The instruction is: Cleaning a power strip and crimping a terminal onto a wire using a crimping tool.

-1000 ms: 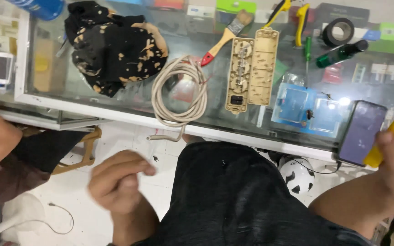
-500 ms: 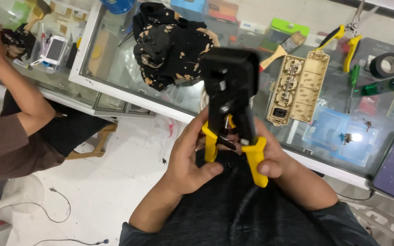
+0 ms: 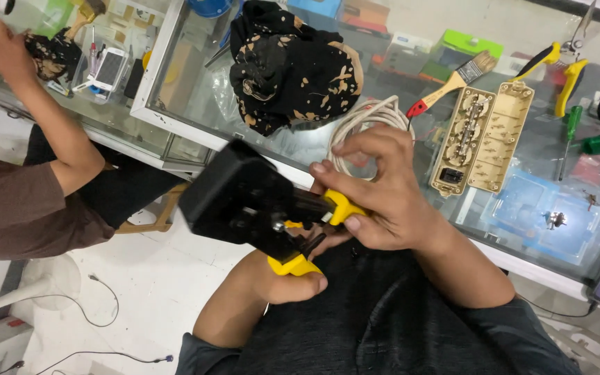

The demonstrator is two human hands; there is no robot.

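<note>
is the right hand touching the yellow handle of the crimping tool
Touching. The head view shows the right hand with thumb and fingers wrapped on the upper yellow handle of the crimping tool, no gap visible.

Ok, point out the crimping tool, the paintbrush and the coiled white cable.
crimping tool [image 3: 244, 198], head view, on its black head.
paintbrush [image 3: 453, 85], head view, on the wooden handle near the ferrule.
coiled white cable [image 3: 373, 112], head view, on the top arc of the coil.
</note>
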